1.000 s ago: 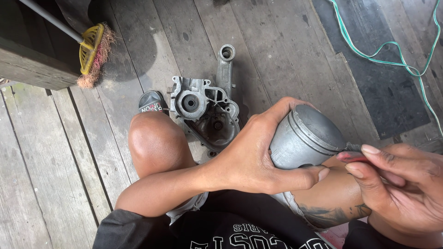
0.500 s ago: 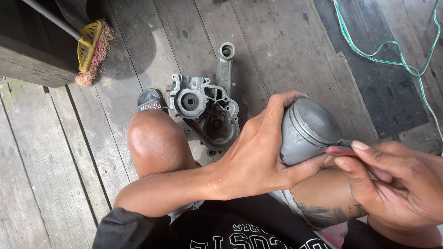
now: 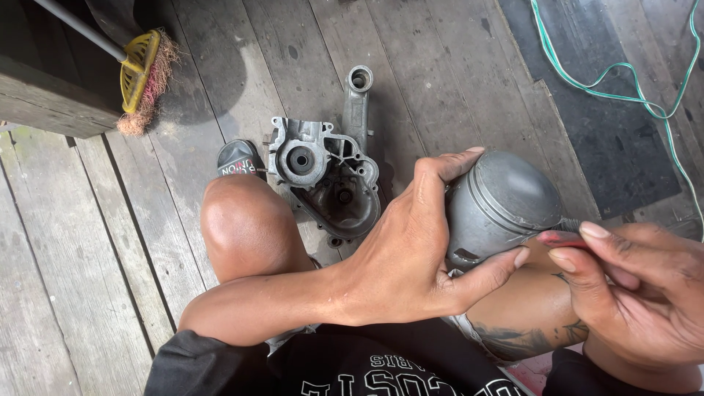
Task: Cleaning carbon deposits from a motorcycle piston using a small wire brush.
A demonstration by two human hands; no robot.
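From the head camera, your left hand (image 3: 411,249) was clamped around a grey metal piston (image 3: 499,205), fingers over its far side and thumb under its near edge, holding it above your right thigh, right of centre. Your right hand (image 3: 638,293) sat just right of the piston, thumb and fingers pinched together on a thin red-handled tool (image 3: 561,238) whose tip met the piston's right side near its ring grooves. Your left knee (image 3: 246,227) rose at centre left. Beyond it, on the weathered plank floor (image 3: 73,257), lay a grey engine casing (image 3: 326,176) with a round opening, just beside a black sandal (image 3: 240,160). A yellow broom head (image 3: 143,77) rested at far left, and a green cord (image 3: 623,81) snaked across a dark mat (image 3: 594,132) at far right.
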